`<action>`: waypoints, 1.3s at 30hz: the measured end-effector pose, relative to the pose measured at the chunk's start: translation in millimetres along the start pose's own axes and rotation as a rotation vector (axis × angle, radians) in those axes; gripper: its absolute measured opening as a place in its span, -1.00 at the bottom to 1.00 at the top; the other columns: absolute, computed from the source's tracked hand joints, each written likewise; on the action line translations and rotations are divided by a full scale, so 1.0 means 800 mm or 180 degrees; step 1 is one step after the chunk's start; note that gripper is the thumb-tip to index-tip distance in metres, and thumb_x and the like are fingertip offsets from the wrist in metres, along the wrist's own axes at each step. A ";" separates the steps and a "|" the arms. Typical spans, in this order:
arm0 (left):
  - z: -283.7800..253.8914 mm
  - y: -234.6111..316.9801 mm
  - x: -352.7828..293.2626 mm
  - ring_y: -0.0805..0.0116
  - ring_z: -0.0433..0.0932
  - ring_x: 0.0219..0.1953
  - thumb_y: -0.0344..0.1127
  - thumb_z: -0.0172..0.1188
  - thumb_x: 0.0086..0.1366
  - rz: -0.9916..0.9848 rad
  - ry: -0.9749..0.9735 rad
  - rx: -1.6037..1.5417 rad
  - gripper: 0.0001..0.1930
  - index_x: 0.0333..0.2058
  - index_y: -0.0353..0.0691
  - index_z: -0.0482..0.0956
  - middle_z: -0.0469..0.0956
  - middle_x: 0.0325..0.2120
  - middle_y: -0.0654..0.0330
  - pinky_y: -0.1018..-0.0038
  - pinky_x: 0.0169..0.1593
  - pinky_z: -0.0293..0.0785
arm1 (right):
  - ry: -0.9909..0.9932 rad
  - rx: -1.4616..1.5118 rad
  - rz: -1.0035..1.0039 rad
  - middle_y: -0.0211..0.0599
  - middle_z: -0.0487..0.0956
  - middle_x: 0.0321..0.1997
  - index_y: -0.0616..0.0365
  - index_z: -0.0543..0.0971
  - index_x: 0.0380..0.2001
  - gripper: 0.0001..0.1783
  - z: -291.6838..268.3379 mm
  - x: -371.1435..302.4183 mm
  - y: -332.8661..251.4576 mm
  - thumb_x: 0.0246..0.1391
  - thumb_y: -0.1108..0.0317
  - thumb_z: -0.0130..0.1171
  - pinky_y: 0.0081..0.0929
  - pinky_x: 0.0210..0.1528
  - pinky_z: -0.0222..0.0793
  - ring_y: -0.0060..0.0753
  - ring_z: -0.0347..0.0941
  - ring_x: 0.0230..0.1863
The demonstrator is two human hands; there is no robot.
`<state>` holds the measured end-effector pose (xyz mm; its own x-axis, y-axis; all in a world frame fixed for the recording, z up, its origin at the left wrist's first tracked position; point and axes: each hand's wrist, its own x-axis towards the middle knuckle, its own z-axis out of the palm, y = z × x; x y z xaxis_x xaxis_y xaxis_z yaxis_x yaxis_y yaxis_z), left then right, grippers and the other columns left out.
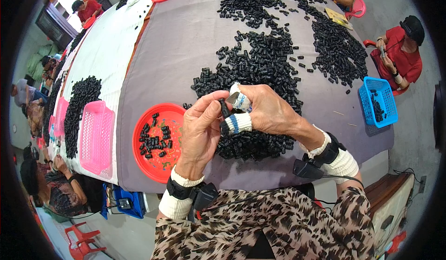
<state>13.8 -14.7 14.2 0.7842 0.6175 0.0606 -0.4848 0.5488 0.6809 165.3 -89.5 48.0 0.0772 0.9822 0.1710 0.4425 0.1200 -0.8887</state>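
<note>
Both hands (232, 116) raised together, fingertips pinching a small black part (225, 107).

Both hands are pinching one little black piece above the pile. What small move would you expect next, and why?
Probably a short drop to the left: the left hand and right hand pinch one small black piece between them, with a small blade-like tool at the right fingers. The red plate beside the left hand already holds a few such pieces, apart from the big pile.
</note>
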 end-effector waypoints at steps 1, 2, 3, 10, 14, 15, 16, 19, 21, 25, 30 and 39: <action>0.000 0.000 0.000 0.47 0.51 -0.27 -0.37 0.07 0.24 -0.0001 0.0007 0.0003 -0.73 -0.12 -0.38 0.44 0.54 -0.31 0.14 0.58 -0.16 0.43 | -0.0003 0.0006 0.0001 -0.27 0.47 -0.64 0.28 0.43 -0.51 -0.52 -0.001 0.002 -0.002 -0.26 0.06 0.35 -0.44 -0.51 0.28 -0.43 0.38 -0.60; 0.000 0.000 0.000 0.47 0.51 -0.27 -0.36 0.08 0.23 0.0004 0.0032 0.0056 -0.73 -0.13 -0.38 0.44 0.54 -0.30 0.15 0.57 -0.16 0.43 | -0.0068 -0.0146 0.0022 -0.23 0.47 -0.63 0.28 0.43 -0.53 -0.52 -0.003 0.004 -0.006 -0.27 0.07 0.35 -0.42 -0.51 0.29 -0.38 0.40 -0.60; 0.002 0.000 0.001 0.47 0.51 -0.27 -0.36 0.08 0.23 0.0001 0.0041 0.0103 -0.73 -0.14 -0.38 0.45 0.54 -0.29 0.15 0.56 -0.16 0.43 | -0.0120 -0.0310 0.0050 -0.20 0.47 -0.63 0.29 0.43 -0.54 -0.53 -0.006 0.004 -0.009 -0.28 0.08 0.35 -0.40 -0.50 0.29 -0.33 0.42 -0.59; 0.002 0.002 0.002 0.48 0.50 -0.26 -0.35 0.08 0.23 -0.0039 0.0013 0.0287 -0.74 -0.15 -0.37 0.46 0.53 -0.27 0.17 0.57 -0.16 0.41 | -0.0464 -0.0320 0.0138 -0.34 0.45 -0.60 0.24 0.45 -0.46 -0.55 -0.009 0.007 -0.004 -0.27 0.10 0.37 -0.44 -0.47 0.26 -0.49 0.36 -0.54; 0.001 0.002 0.003 0.49 0.49 -0.25 -0.36 0.07 0.24 -0.0087 0.0011 0.0257 -0.76 -0.15 -0.36 0.47 0.53 -0.27 0.18 0.58 -0.16 0.41 | -0.0375 -0.0437 -0.0026 -0.11 0.47 -0.66 0.32 0.42 -0.60 -0.53 -0.008 0.010 -0.002 -0.28 0.08 0.32 -0.34 -0.50 0.30 -0.20 0.44 -0.60; 0.001 0.002 0.003 0.49 0.49 -0.25 -0.36 0.07 0.24 -0.0092 0.0011 0.0263 -0.76 -0.16 -0.36 0.47 0.53 -0.27 0.18 0.58 -0.16 0.41 | -0.0396 -0.0450 -0.0033 -0.10 0.47 -0.66 0.32 0.42 -0.60 -0.53 -0.008 0.010 -0.002 -0.28 0.08 0.32 -0.33 -0.50 0.30 -0.18 0.45 -0.60; 0.001 0.002 0.003 0.49 0.49 -0.25 -0.36 0.07 0.24 -0.0094 0.0012 0.0260 -0.76 -0.16 -0.36 0.47 0.53 -0.27 0.18 0.58 -0.16 0.41 | -0.0397 -0.0450 -0.0030 -0.10 0.47 -0.66 0.32 0.42 -0.60 -0.53 -0.008 0.009 -0.002 -0.28 0.08 0.32 -0.33 -0.50 0.30 -0.18 0.45 -0.60; 0.002 0.002 0.003 0.49 0.49 -0.25 -0.36 0.07 0.24 -0.0156 0.0073 0.0230 -0.76 -0.16 -0.36 0.47 0.53 -0.28 0.18 0.58 -0.16 0.40 | -0.0403 -0.0407 -0.0040 -0.07 0.47 -0.65 0.32 0.42 -0.59 -0.54 -0.008 0.009 -0.001 -0.27 0.10 0.31 -0.32 -0.49 0.30 -0.15 0.45 -0.59; -0.002 0.000 0.004 0.49 0.49 -0.25 -0.36 0.07 0.24 -0.0143 0.0003 0.0198 -0.76 -0.16 -0.36 0.47 0.54 -0.29 0.18 0.58 -0.15 0.41 | -0.0422 -0.0531 -0.0063 -0.04 0.48 -0.64 0.33 0.42 -0.58 -0.56 -0.009 0.010 -0.001 -0.25 0.12 0.29 -0.28 -0.48 0.30 -0.09 0.46 -0.57; -0.002 -0.001 0.003 0.49 0.49 -0.26 -0.36 0.07 0.24 -0.0195 0.0076 0.0156 -0.77 -0.17 -0.35 0.48 0.54 -0.29 0.18 0.58 -0.15 0.41 | -0.0470 -0.0464 -0.0054 -0.01 0.48 -0.62 0.34 0.42 -0.58 -0.58 -0.009 0.009 -0.003 -0.22 0.14 0.27 -0.25 -0.46 0.30 -0.03 0.47 -0.54; -0.005 -0.003 0.004 0.50 0.49 -0.27 -0.36 0.09 0.22 -0.0134 0.0126 0.0167 -0.78 -0.19 -0.35 0.48 0.54 -0.31 0.20 0.57 -0.15 0.42 | -0.0530 -0.0537 -0.0024 0.02 0.49 -0.60 0.35 0.41 -0.55 -0.58 -0.008 0.010 0.000 -0.19 0.14 0.24 -0.24 -0.45 0.30 -0.01 0.47 -0.53; -0.001 -0.005 0.004 0.50 0.49 -0.28 -0.37 0.11 0.21 -0.0193 0.0182 0.0133 -0.79 -0.21 -0.34 0.49 0.54 -0.32 0.21 0.56 -0.15 0.41 | -0.0511 -0.0584 -0.0207 -0.20 0.43 -0.66 0.28 0.37 -0.54 -0.54 -0.008 0.007 0.009 -0.15 0.07 0.26 -0.34 -0.54 0.25 -0.26 0.38 -0.62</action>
<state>17.6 -14.6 11.5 0.7876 0.6157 -0.0226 -0.4197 0.5630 0.7120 174.6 -84.3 45.0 -0.0931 0.9854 0.1426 0.5977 0.1698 -0.7835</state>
